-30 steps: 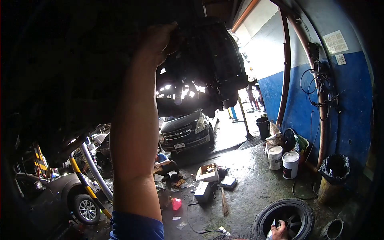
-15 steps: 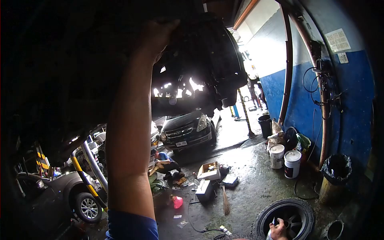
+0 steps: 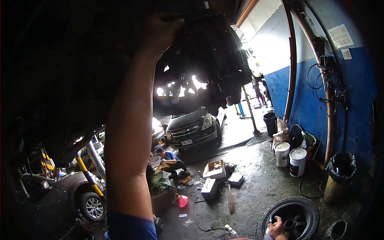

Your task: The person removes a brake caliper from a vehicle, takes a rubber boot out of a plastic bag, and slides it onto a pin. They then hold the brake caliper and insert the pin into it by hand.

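My left hand (image 3: 162, 34) is raised at the top, against the dark underside of a raised vehicle (image 3: 216, 52). Its fingers look closed, but shadow hides what they hold. Low at the right, my right hand (image 3: 277, 230) is curled around something pale that I cannot make out. Behind that hand, a tyre on a wheel rim (image 3: 312, 212) lies on the wet floor.
A crouching person (image 3: 170, 160) is near a dark parked car (image 3: 192, 130). Around the floor are an open carton (image 3: 215, 169), a broom (image 3: 231, 200) and white buckets (image 3: 297, 163). A striped post (image 3: 89, 176) stands left, a lined bin (image 3: 341, 170) right.
The background has shifted slightly right and down. My left hand shows a little more clearly at the vehicle's underside. The pale thing in my right hand is now less visible.
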Motion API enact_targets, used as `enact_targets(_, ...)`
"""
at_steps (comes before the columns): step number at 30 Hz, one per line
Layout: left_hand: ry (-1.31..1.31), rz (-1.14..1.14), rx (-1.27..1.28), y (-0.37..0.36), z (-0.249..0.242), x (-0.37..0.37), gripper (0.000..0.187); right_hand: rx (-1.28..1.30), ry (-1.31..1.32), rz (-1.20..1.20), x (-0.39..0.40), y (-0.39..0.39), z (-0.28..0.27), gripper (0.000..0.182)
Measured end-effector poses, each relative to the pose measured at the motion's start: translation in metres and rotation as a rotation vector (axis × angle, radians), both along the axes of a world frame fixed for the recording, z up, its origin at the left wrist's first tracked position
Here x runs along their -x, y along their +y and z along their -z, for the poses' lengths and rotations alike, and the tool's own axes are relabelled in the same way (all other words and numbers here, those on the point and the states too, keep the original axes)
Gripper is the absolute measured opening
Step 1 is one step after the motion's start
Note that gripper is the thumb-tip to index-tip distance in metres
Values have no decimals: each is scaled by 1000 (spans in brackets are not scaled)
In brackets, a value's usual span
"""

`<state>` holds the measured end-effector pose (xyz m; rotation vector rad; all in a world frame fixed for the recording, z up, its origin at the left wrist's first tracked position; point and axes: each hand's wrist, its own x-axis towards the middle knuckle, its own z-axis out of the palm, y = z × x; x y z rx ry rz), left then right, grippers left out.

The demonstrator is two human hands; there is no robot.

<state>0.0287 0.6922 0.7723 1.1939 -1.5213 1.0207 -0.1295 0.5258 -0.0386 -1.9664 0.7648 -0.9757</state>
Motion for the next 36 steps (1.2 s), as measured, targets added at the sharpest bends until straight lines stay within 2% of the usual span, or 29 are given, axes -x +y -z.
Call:
enact_targets(2,87,16,11,0,10,16,25,-211,33,-77,-4,2,-9,47)
enact_targets(5,237,199,-69,0,13,23,22,-202,62,-14,-9,-3,-13,61)
enact_targets(9,313,218,-140,0,5,26,25,-238,94,-3,-11,-11,-12,65)
enact_targets(12,255,118,-161,2,-5,19,33,-183,40,2,-14,-18,-6,65)
enact_targets(14,160,8,-153,3,-8,13,32,-212,25,-71,-11,-21,-12,55)
enact_targets(15,114,34,-144,1,-7,12,29,-227,17,-107,-9,-21,-19,51)
enact_targets(18,40,106,-154,-1,-6,6,25,-265,90,-22,-8,-22,-27,67)
enact_targets(23,119,131,-224,2,-6,14,26,-249,48,-10,-15,-29,-3,67)
enact_targets(26,-98,29,-171,-3,-19,0,27,-233,41,-4,-17,-30,4,67)
enact_targets(29,-223,-155,-42,-4,-10,4,24,-226,43,-21,-19,-30,8,67)
enact_targets(32,-281,-213,-15,-2,-11,3,26,-249,59,-21,-17,-24,-8,68)
enact_targets(36,-93,51,-128,-5,-10,1,30,-294,80,-46,-16,-20,-17,69)
